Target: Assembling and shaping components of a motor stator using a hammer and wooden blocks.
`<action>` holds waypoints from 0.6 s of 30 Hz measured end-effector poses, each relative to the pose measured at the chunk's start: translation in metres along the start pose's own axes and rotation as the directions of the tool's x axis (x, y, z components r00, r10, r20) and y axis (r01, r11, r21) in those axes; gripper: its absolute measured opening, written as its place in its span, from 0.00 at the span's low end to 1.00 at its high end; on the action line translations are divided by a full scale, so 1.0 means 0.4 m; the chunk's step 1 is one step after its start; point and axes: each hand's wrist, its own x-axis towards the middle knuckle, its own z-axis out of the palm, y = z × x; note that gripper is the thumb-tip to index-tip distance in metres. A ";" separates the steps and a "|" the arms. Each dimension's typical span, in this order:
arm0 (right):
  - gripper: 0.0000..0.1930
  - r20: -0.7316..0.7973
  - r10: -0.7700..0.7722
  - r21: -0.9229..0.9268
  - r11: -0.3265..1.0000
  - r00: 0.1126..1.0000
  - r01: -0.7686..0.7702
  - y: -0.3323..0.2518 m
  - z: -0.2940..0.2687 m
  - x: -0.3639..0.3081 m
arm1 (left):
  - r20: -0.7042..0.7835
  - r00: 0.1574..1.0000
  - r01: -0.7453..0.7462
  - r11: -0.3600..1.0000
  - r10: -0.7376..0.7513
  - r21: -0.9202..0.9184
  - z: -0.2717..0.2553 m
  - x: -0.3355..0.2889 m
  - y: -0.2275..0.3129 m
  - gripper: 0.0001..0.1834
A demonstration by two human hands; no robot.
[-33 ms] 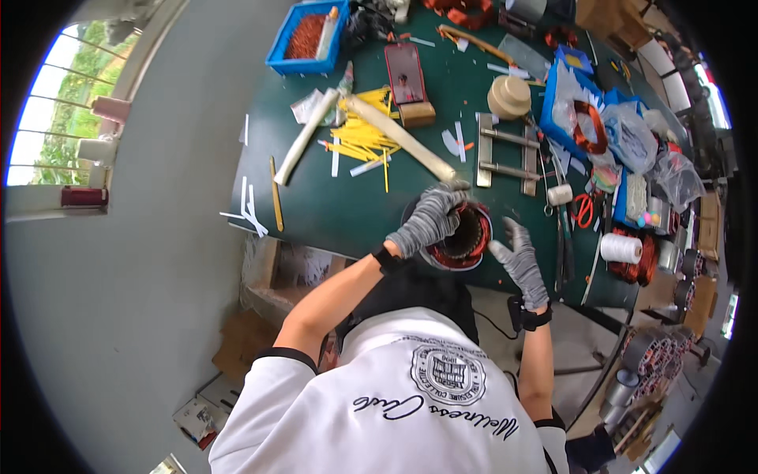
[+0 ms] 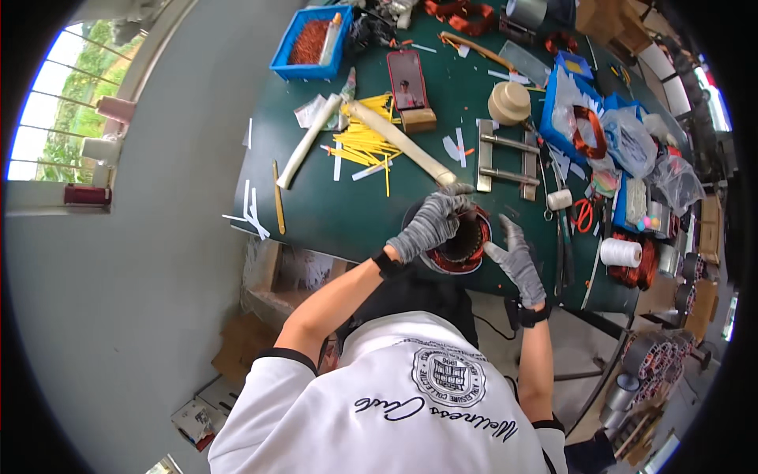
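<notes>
Head view: the motor ring, a round metal piece with reddish-brown wire inside, is at the centre of the frame, a little right, near the front edge of the green worktop. Left hand, grey glove, lies over the ring's upper-left rim, fingers bent toward the opening; cannot tell if they pinch any wire. Right hand, also grey-gloved, is at the ring's right side, fingers released and spread, thumb close to the rim; contact unclear. Just above the left hand, the lower end of a pale rod; a second pale rod slants left of it. Yellow strips heaped between the two, upper middle. Above, a phone leans by a wooden block. Upper left of worktop: blue tray with red bits. Left edge: thin stick, white paper strips. Right of centre: metal frame with two bars, round beige block above it. Farther right: small white spool, red-handled scissors, larger white spool, wire coil over a blue bin, clear plastic bags. White shirt fills lower middle. Barred window upper left.
</notes>
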 end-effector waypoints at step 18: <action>0.13 0.296 -0.056 0.752 0.629 0.953 -0.197 -0.203 0.004 0.252 | -0.213 0.855 0.059 0.497 -0.473 -0.866 -0.058 -0.137 0.024 0.13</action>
